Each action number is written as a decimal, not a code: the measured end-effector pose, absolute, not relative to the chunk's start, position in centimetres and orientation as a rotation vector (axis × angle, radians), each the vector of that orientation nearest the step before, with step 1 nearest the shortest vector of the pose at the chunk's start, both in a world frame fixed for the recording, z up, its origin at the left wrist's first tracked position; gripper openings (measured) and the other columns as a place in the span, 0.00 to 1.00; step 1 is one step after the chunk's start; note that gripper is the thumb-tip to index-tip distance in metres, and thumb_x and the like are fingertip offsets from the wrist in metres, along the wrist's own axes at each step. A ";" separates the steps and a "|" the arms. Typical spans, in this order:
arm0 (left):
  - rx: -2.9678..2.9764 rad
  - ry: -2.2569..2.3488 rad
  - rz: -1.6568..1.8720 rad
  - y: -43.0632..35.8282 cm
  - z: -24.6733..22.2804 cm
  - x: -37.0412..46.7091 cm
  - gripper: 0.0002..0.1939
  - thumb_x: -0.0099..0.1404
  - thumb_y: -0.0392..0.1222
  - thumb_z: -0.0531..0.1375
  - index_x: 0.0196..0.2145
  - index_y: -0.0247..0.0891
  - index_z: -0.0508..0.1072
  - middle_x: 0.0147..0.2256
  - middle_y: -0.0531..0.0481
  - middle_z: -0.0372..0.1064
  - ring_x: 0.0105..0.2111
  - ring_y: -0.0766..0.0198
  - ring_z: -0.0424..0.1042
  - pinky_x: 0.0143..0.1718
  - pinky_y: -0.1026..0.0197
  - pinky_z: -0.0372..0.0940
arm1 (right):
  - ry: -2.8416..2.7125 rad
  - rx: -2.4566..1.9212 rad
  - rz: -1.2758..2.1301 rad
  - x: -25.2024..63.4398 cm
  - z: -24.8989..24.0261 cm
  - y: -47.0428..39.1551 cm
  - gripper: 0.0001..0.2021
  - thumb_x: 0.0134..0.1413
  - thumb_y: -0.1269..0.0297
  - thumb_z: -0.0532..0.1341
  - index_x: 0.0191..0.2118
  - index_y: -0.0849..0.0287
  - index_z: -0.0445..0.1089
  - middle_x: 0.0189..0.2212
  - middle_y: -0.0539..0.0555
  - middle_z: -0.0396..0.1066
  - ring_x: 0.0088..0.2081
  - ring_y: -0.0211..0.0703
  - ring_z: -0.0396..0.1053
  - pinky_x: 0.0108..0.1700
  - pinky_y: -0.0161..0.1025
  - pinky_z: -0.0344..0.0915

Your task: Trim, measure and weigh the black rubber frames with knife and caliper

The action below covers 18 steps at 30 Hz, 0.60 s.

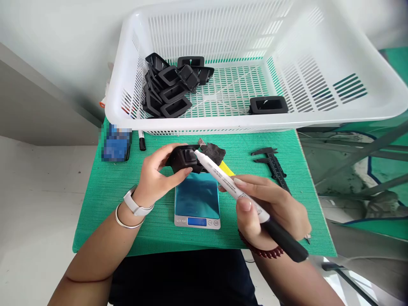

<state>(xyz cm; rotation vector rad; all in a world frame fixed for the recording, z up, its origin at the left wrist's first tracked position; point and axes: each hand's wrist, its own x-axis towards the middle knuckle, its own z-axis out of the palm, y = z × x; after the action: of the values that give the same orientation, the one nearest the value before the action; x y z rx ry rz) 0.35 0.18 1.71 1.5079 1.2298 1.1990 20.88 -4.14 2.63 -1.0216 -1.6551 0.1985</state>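
My left hand [157, 174] grips a black plastic part [185, 158] between thumb and fingers, above the back edge of a small digital scale [197, 197]. In my right hand [270, 208] is a white marker pen [228, 180] with a black cap on its rear end. The marker's tip meets or nearly meets the black part; I cannot tell whether it touches. Behind the part lie a dark cloth scrap [214, 153] and a yellow object [227, 168], partly covered by the marker.
A large white plastic basket [204, 123] stands at the back, with several black plastic parts [172, 91] heaped at its left and one black part [268, 104] at its right. Black calipers [274, 165] lie right, a second marker [142, 141] and a blue packet [116, 144] left, on the green mat [105, 204].
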 end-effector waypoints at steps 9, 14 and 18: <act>1.508 1.226 1.213 -0.1 1.7 0.6 0.23 0.52 0.40 0.72 0.47 0.44 0.77 0.45 0.47 0.77 0.45 0.55 0.76 0.48 0.53 0.73 | -1.707 -1.078 0.191 20.8 3.1 -4.1 0.04 0.60 0.67 0.60 0.41 0.56 0.70 0.34 0.52 0.79 0.32 0.39 0.78 0.28 0.34 0.73; 1.606 1.189 1.204 0.0 1.5 0.5 0.23 0.55 0.39 0.70 0.49 0.43 0.76 0.46 0.47 0.77 0.45 0.57 0.77 0.46 0.57 0.74 | -1.696 -1.018 0.170 20.7 2.7 -3.9 0.05 0.59 0.67 0.62 0.42 0.57 0.71 0.33 0.52 0.79 0.31 0.40 0.77 0.26 0.34 0.71; 1.690 1.126 1.198 0.1 1.4 0.5 0.24 0.55 0.39 0.71 0.50 0.41 0.74 0.44 0.47 0.77 0.42 0.59 0.78 0.41 0.59 0.75 | -1.683 -0.952 0.131 20.9 2.3 -3.5 0.10 0.59 0.66 0.63 0.46 0.59 0.72 0.36 0.55 0.78 0.34 0.44 0.77 0.28 0.38 0.73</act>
<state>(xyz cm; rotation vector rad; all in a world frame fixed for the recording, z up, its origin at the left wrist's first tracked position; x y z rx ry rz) 0.51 0.08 1.37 1.6904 1.1263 1.1975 20.90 -3.45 2.30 -0.9521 -1.6832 0.1305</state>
